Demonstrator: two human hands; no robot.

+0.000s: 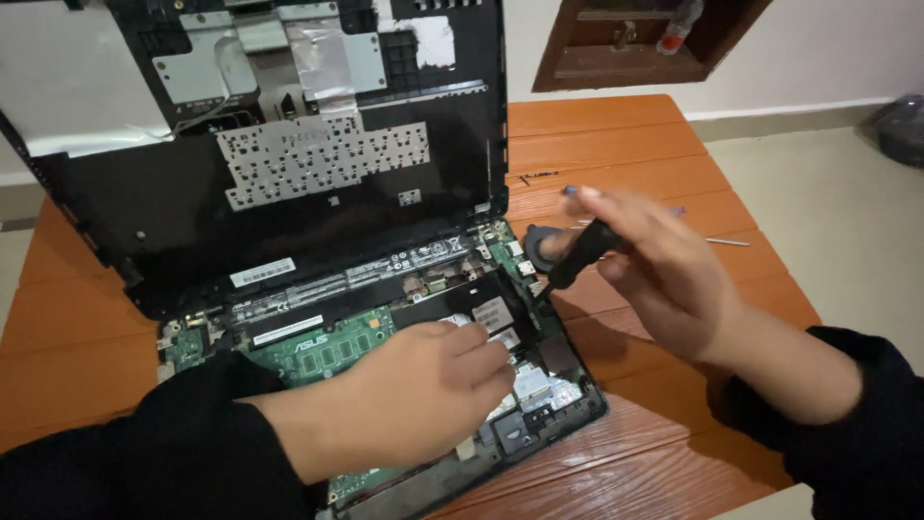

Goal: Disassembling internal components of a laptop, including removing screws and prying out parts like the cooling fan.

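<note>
We're looking straight down at an opened laptop (pixel 318 318) lying on the orange wooden counter (pixel 616 144), its black top cover (pixel 289 202) swung up and back so the underside of the keyboard plate faces us. Down in the base, the green circuit board (pixel 318 351) sits exposed, with a long black bar above it and silvery shielding near the right front corner. Our left hand (pixel 414 390) lies flat on the internals, palm down, fingertips (pixel 481 351) touching the area just beside a small silver-labelled component (pixel 491 313); its grip is relaxed and pinches nothing, simply pressing onto the board. Our right hand (pixel 654 270) hovers over the right edge of the base, and its grip is closed around a black-handled screwdriver (pixel 582 255), thumb and fingers wrapped on the handle. The tool slants down and to the left, its tip close to the right rim of the machine near the hinge side; whether the tip actually touches a screw we cannot tell, the hand is a little blurred. Just behind the screwdriver, a round grey object (pixel 539 241) rests on the counter beside the laptop. Farther right, a thin pale stick-like item (pixel 727 242) lies on the planks, well apart from both hands. Black sleeves cover both forearms. Beyond the counter we see a pale floor (pixel 837 202) and a brown wooden frame (pixel 635 43) against the wall.
</note>
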